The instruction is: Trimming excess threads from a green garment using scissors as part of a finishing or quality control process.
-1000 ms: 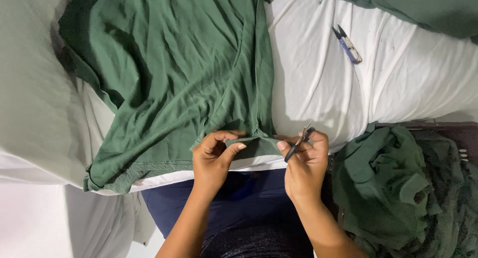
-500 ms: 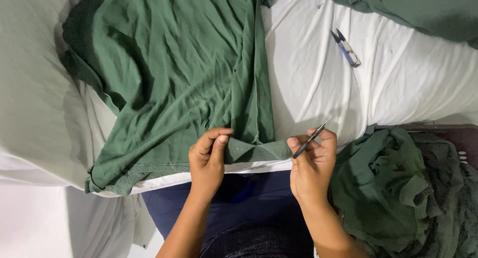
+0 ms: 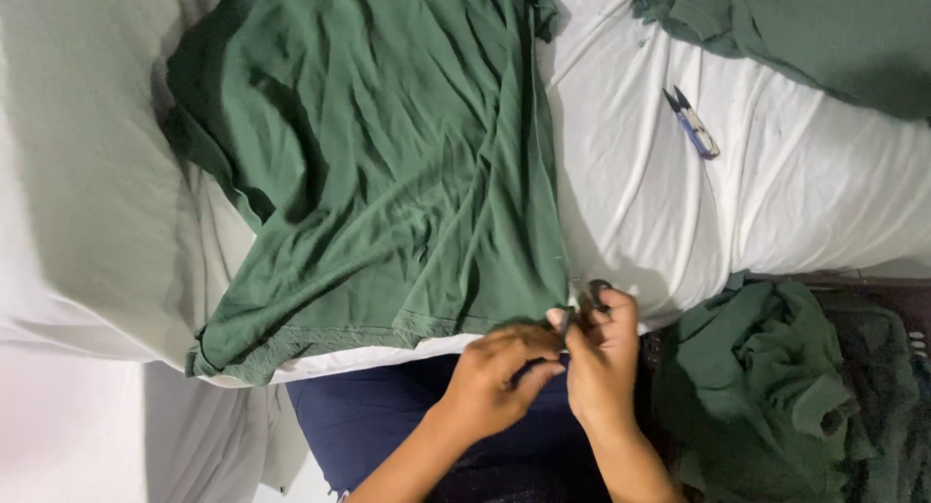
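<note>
At the near corner of the green garment [image 3: 388, 173], both hands meet over its hem. The left hand [image 3: 499, 382] pinches the fabric edge shut; the right hand [image 3: 601, 357] is closed around a small dark tool [image 3: 592, 294]. Keeping the hem taut should help. Beyond the garment, spare snips [image 3: 693, 125] lie on the white surface [image 3: 795, 193].

We have one view only, from a camera on the head, and we look steeply down and forward over our lap. It sits close: our left hand [image 3: 499, 382] and right hand [image 3: 603, 353] fill the lower middle, the green garment [image 3: 388, 173] spreads beyond them, and the white sheet [image 3: 824, 202] lies past the right hand.
</note>
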